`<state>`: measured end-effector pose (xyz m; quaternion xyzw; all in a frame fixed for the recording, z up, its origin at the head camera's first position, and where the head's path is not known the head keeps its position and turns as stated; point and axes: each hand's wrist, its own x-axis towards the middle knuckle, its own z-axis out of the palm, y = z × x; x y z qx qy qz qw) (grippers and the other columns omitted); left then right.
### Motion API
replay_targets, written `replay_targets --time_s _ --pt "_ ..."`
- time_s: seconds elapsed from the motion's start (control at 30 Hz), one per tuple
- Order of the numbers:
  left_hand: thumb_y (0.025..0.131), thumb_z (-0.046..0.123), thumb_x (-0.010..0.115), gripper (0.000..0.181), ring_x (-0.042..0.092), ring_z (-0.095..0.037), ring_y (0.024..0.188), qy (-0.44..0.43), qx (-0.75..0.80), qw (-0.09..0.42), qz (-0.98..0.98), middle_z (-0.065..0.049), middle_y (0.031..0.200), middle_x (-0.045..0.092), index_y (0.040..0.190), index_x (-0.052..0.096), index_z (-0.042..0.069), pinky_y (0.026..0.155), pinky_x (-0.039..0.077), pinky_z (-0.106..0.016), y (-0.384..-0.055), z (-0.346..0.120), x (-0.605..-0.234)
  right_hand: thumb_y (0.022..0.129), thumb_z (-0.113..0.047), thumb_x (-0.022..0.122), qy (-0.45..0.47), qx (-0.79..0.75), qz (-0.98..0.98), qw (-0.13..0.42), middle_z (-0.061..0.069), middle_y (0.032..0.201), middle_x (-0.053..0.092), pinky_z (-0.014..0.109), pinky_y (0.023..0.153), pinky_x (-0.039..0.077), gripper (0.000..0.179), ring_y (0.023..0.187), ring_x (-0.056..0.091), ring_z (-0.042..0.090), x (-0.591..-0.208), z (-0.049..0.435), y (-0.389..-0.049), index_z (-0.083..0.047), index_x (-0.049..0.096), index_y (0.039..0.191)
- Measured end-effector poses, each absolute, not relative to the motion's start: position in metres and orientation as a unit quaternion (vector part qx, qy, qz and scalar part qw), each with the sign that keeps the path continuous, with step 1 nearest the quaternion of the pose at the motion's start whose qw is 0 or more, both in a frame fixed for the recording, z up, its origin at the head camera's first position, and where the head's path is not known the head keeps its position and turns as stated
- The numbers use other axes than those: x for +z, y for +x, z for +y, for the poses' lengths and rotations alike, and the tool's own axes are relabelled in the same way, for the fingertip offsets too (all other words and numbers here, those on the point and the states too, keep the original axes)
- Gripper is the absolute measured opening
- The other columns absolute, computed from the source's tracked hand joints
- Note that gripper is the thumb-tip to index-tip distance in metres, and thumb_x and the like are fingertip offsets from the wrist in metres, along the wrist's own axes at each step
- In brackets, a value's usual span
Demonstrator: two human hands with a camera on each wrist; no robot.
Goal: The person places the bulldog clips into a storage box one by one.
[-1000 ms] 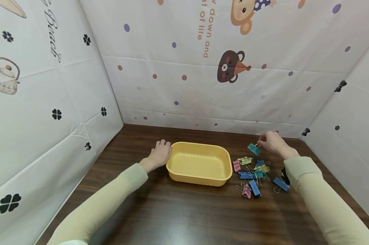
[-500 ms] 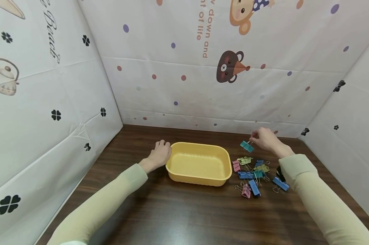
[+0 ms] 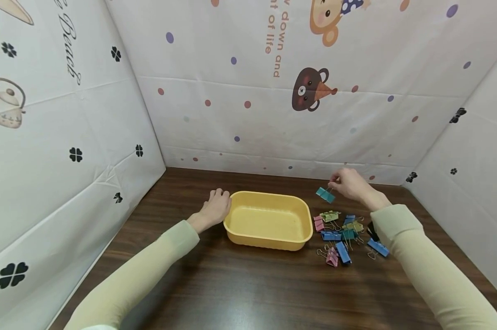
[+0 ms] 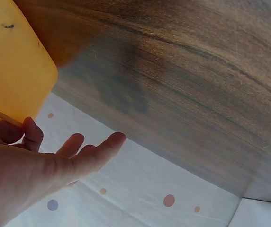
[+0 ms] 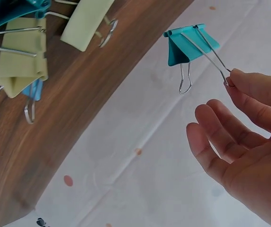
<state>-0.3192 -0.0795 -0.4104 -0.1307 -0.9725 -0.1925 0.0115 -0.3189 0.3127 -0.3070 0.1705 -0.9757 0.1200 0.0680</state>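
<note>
In the head view my right hand (image 3: 349, 184) is raised over the far right of the table. Thumb and forefinger pinch one wire handle of a teal binder clip (image 5: 190, 45), which hangs from them in the right wrist view; the other fingers are loosely bent. My left hand (image 3: 216, 207) is at the left end of a yellow plastic basin (image 3: 269, 245). Its thumb and a finger grip the basin's rim in the left wrist view, while other fingers stretch out past it. The basin's visible floor is bare.
To the basin's right lie several binder clips: a pink clip (image 3: 332, 257), a blue clip (image 3: 378, 247), an olive-yellow clip (image 3: 353, 226) and others. A black clip (image 3: 372, 231) is partly behind the right sleeve. White patterned cloth (image 3: 232, 123) borders the dark wooden table (image 3: 248, 288).
My right hand has carried the teal binder clip leftward, closer to the basin's far right corner. The left hand and the basin have stayed in place.
</note>
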Motion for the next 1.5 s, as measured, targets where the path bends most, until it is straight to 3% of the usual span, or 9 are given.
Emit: replay_targets --time_s 0.8,1.5 --pt "0.105 0.025 0.029 0.033 0.043 -0.033 0.111 -0.129 -0.193 0.005 -0.973 -0.016 0.115 0.050 0.110 0.054 0.005 0.077 0.048 -0.052 -0.319 -0.079 -0.409 0.089 -0.012 0.067 0.225 0.107 -0.965 0.080 0.015 0.088 0.065 0.040 0.069 0.049 0.012 0.076 0.061 0.024 -0.299 0.276 -0.325 -0.004 0.070 0.081" --pt "0.105 0.026 0.029 0.032 0.043 -0.031 0.105 -0.132 -0.192 0.002 -0.972 -0.014 0.111 0.051 0.111 0.053 0.005 0.074 0.046 -0.048 -0.319 -0.079 -0.409 0.089 -0.012 0.068 0.242 0.111 -0.961 0.074 0.012 0.086 0.064 0.034 0.063 0.046 0.010 0.069 0.056 0.018 -0.294 0.251 -0.320 -0.005 0.070 0.081"
